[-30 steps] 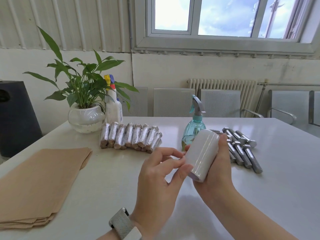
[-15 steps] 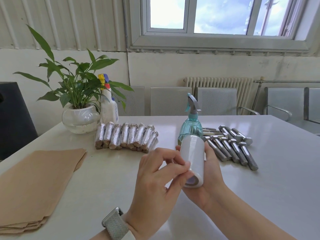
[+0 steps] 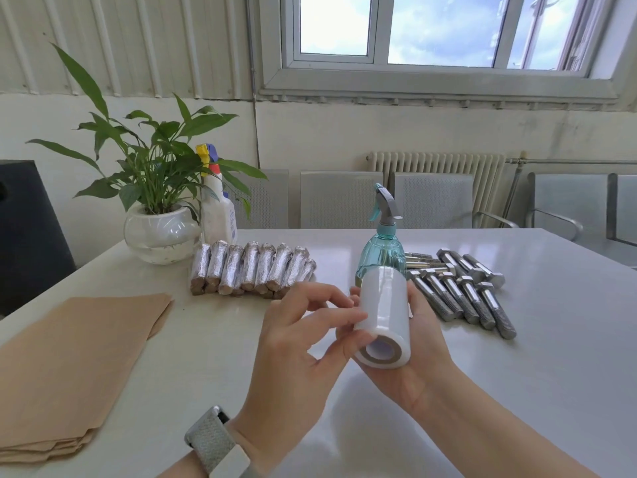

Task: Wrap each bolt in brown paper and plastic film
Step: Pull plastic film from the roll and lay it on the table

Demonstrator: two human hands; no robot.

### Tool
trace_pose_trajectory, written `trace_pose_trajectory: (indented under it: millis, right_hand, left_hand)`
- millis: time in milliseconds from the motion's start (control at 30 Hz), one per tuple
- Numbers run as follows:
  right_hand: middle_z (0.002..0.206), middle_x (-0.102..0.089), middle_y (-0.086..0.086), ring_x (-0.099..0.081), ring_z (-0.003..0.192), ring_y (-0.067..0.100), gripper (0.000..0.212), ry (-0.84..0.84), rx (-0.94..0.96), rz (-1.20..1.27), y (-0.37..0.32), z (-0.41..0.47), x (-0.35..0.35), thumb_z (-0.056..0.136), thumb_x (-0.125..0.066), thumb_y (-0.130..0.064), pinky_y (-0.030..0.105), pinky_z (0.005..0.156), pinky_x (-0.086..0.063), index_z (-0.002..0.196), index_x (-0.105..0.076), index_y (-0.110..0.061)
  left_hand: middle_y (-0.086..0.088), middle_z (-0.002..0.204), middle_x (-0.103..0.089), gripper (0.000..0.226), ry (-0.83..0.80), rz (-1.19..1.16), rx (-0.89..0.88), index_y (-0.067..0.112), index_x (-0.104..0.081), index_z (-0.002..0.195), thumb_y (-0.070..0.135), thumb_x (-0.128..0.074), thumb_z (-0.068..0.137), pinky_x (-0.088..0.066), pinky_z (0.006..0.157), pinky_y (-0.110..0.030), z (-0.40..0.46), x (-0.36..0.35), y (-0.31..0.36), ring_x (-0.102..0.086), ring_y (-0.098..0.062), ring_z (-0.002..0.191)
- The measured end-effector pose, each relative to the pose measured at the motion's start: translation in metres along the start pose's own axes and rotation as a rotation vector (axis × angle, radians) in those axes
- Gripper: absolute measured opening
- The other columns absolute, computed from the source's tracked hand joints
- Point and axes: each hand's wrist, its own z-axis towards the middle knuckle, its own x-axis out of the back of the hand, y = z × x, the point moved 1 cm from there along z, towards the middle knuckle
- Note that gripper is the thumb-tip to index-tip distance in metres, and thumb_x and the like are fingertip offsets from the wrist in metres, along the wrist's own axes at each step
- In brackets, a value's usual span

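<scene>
Here, in the head view, the right hand (image 3: 410,357) cradles a roll of plastic film (image 3: 382,317) from beneath and behind, fingers curled round it, its open core turned toward the camera. The left hand (image 3: 293,343) pinches at the roll's side with thumb and fingertips, apparently hunting for the loose end of the film; no free edge shows.

As for progress, a row of wrapped bolts (image 3: 251,270) lies side by side near the back of the surface (image 3: 551,339), shiny with film, brown paper showing at their near ends. A cluster of bare bolts (image 3: 465,291) lies to the right, beyond the hands, none yet wrapped. A stack of brown paper sheets (image 3: 69,357) sits at the near left. So roughly half the work looks done, and no bolt is in hand just now; the next one would need paper first, then film.

For room, the stretch of surface in front of the hands, between the paper stack and the bare bolts, has space for rolling. A teal spray bottle (image 3: 381,250) stands just behind the roll, close enough to knock if the roll swings back. The potted plant (image 3: 155,201) and a white spray bottle (image 3: 217,208) stand well apart at the rear left
</scene>
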Motion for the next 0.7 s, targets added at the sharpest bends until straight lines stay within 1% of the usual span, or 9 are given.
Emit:
trace_pose_trajectory:
  millis: [33, 133, 167, 233, 300, 367, 433, 533, 700]
  right_hand:
    - [0.08, -0.062, 0.013, -0.062, 0.069, 0.023, 0.057, 0.0, 0.0, -0.009, -0.0002, -0.0002, 0.0002, 0.092, -0.048, -0.058, 0.03, 0.058, -0.055, 0.1, -0.061, -0.002]
    - [0.08, -0.061, 0.013, -0.06, 0.079, 0.023, 0.056, -0.004, -0.01, -0.012, 0.0003, 0.0001, 0.0002, 0.093, -0.047, -0.057, 0.03, 0.062, -0.054, 0.098, -0.061, -0.002]
    - [0.079, -0.061, 0.013, -0.059, 0.078, 0.023, 0.057, -0.007, -0.013, -0.006, 0.0005, 0.0004, 0.0006, 0.093, -0.047, -0.056, 0.03, 0.062, -0.053, 0.096, -0.061, -0.002]
    - [0.078, -0.062, 0.012, -0.061, 0.073, 0.022, 0.057, -0.013, -0.009, -0.007, 0.0011, 0.0014, 0.0022, 0.093, -0.048, -0.055, 0.029, 0.059, -0.053, 0.089, -0.066, -0.001]
    - [0.076, -0.063, 0.011, -0.063, 0.067, 0.023, 0.059, -0.022, -0.009, -0.032, 0.0026, 0.0012, 0.0031, 0.093, -0.048, -0.053, 0.029, 0.058, -0.054, 0.077, -0.071, -0.001]
    - [0.073, -0.063, 0.01, -0.065, 0.063, 0.023, 0.061, -0.032, -0.01, -0.035, 0.003, 0.0007, 0.0036, 0.093, -0.049, -0.052, 0.029, 0.056, -0.055, 0.068, -0.072, -0.001]
    - [0.07, -0.062, 0.01, -0.064, 0.06, 0.023, 0.061, -0.032, -0.007, -0.026, 0.0023, 0.0004, 0.0039, 0.092, -0.049, -0.051, 0.029, 0.054, -0.055, 0.064, -0.071, -0.002]
    - [0.072, -0.062, 0.01, -0.065, 0.061, 0.023, 0.06, -0.014, 0.013, -0.029, 0.0019, 0.0005, 0.0045, 0.092, -0.049, -0.052, 0.029, 0.054, -0.055, 0.067, -0.071, -0.002]
    - [0.074, -0.061, 0.009, -0.064, 0.061, 0.023, 0.059, 0.047, 0.028, -0.025, 0.0026, 0.0018, 0.0074, 0.09, -0.048, -0.061, 0.027, 0.053, -0.054, 0.085, -0.064, -0.004]
  left_hand:
    - [0.018, 0.105, -0.059, 0.018, -0.005, 0.027, -0.035, 0.022, -0.078, 0.096, 0.034, -0.07, 0.086, -0.049, 0.079, -0.039, -0.0009, 0.0002, -0.001, -0.059, -0.008, 0.092]
    - [0.018, 0.106, -0.059, 0.013, -0.011, 0.071, -0.13, 0.023, -0.078, 0.095, 0.029, -0.069, 0.089, -0.047, 0.077, -0.036, -0.0026, -0.0011, -0.0011, -0.056, 0.0, 0.096]
    - [0.018, 0.105, -0.058, 0.011, -0.013, 0.066, -0.141, 0.023, -0.077, 0.094, 0.028, -0.068, 0.09, -0.047, 0.077, -0.036, -0.0026, -0.0018, -0.0009, -0.056, 0.0, 0.096]
    - [0.017, 0.105, -0.057, 0.01, -0.025, 0.028, -0.144, 0.023, -0.076, 0.094, 0.027, -0.068, 0.091, -0.05, 0.078, -0.04, -0.0027, -0.0036, -0.0006, -0.059, -0.007, 0.095]
    - [0.015, 0.105, -0.056, 0.011, -0.044, -0.003, -0.152, 0.019, -0.076, 0.093, 0.025, -0.066, 0.093, -0.051, 0.077, -0.045, -0.0032, -0.0052, 0.0001, -0.062, -0.015, 0.093]
    - [0.013, 0.104, -0.056, 0.013, -0.057, 0.004, -0.168, 0.018, -0.075, 0.092, 0.025, -0.065, 0.094, -0.05, 0.076, -0.045, -0.0022, -0.0059, 0.0008, -0.062, -0.017, 0.092]
    - [0.013, 0.104, -0.056, 0.014, -0.068, 0.013, -0.168, 0.017, -0.075, 0.091, 0.025, -0.064, 0.095, -0.048, 0.076, -0.043, -0.0013, -0.0062, 0.0013, -0.063, -0.017, 0.093]
    - [0.013, 0.103, -0.057, 0.016, -0.09, 0.027, -0.161, 0.017, -0.075, 0.089, 0.025, -0.063, 0.095, -0.047, 0.078, -0.041, -0.0005, -0.0065, 0.0019, -0.063, -0.014, 0.094]
    - [0.01, 0.1, -0.059, 0.014, -0.114, 0.063, -0.174, 0.018, -0.076, 0.09, 0.024, -0.064, 0.093, -0.045, 0.079, -0.036, -0.0011, -0.0074, 0.0039, -0.058, -0.007, 0.091]
